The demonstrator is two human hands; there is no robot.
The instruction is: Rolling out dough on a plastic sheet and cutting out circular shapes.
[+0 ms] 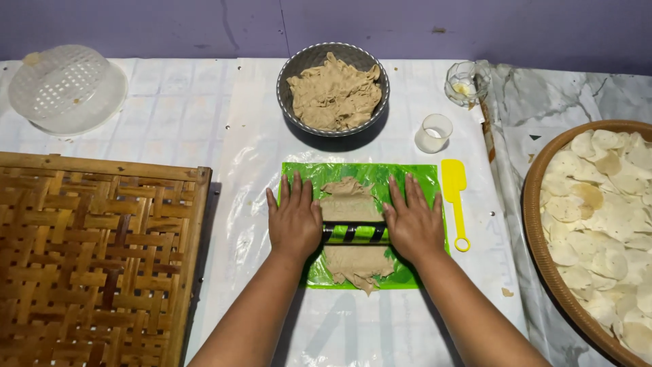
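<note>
A flattened strip of tan dough [352, 204] lies on a bright green plastic sheet [422, 178] in the middle of the table. Across the dough rests a rolling pin [354, 233] with black and green stripes. My left hand [295, 219] presses flat on its left end, fingers stretched out together. My right hand [411, 221] presses flat on its right end the same way. Both palms hide the pin's ends.
A metal bowl [288, 68] of more dough stands behind the sheet. A yellow spatula [456, 198], a small white cup [433, 132] and a glass dish [467, 82] are at right. A round tray [534, 234] holds several pale discs. A woven bamboo mat [95, 258] and white strainer [66, 88] are at left.
</note>
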